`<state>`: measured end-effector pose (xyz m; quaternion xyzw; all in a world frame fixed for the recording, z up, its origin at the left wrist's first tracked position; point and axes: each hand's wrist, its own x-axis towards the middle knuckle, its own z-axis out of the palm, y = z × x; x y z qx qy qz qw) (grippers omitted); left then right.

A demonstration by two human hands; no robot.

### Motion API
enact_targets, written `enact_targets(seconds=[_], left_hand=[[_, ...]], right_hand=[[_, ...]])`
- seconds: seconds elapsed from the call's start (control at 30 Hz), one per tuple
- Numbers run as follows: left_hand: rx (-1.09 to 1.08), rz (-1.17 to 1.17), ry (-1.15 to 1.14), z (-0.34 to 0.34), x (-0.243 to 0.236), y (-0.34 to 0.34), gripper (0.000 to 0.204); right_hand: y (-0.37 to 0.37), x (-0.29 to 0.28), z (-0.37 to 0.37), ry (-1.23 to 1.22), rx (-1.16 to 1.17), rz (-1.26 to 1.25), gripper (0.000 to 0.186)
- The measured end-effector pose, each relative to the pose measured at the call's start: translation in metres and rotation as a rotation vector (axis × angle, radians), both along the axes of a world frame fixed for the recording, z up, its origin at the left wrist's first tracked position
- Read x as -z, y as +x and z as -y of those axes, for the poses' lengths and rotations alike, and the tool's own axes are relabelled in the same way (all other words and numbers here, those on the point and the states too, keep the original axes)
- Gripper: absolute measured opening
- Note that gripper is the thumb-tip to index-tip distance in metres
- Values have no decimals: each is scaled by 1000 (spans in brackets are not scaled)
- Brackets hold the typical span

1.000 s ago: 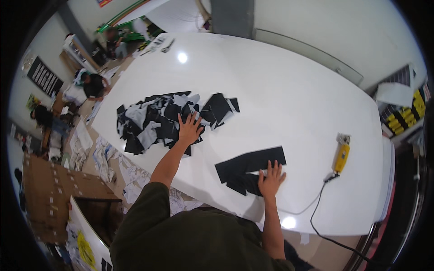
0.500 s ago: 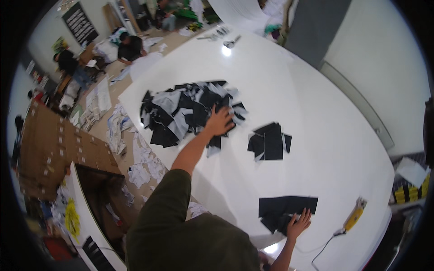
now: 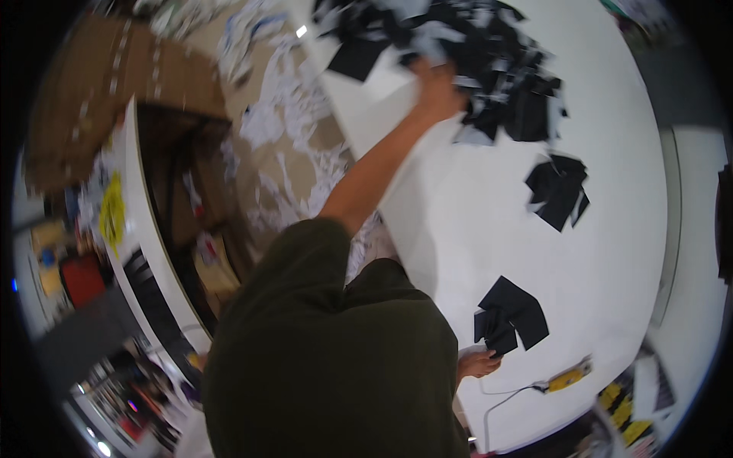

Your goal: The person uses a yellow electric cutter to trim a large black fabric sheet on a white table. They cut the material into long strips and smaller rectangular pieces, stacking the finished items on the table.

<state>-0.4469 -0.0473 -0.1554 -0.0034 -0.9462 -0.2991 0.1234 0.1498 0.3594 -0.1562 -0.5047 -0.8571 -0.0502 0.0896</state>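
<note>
A large heap of black and light grey fabric pieces [image 3: 527, 107] lies at the far end of the white table. My left hand [image 3: 440, 93] reaches to the heap's near edge; motion smears its fingers, and I cannot tell whether they grip a piece. Nearer to me, a small group of black fabric pieces [image 3: 516, 307] lies spread at angles. My right hand [image 3: 479, 365] is at its near corner, fingers closed on the edge of a black piece. Between this group and the heap sits another small stack of black fabric pieces [image 3: 560, 191].
A yellow corded tool [image 3: 566, 379] rests near the table's right front edge, its cable [image 3: 500, 404] trailing off it. White scraps [image 3: 282, 107] litter the floor on the left. Beyond them stand an open-sided cabinet [image 3: 141, 175] and brown cartons [image 3: 92, 99].
The view has swung, so the heap now sits higher. My right hand has slid from on top of the black pieces to their near corner. My left hand is still at the heap.
</note>
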Motion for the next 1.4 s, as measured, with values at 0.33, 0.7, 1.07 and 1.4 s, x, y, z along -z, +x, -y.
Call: enact_targets(seconds=[0.33, 0.7, 1.07, 1.4], left_hand=[[-26, -266, 138, 88, -69, 106, 37], [440, 118, 164, -173, -48, 449, 48], [711, -60, -96, -173, -55, 421, 46], [836, -131, -247, -207, -46, 299, 45]], right_hand=[[18, -19, -91, -306, -325, -263, 66], [47, -26, -30, -116, -633, -225, 44], [54, -36, -10, -233, -368, -522, 34], [-64, -58, -59, -182, -254, -371, 47]])
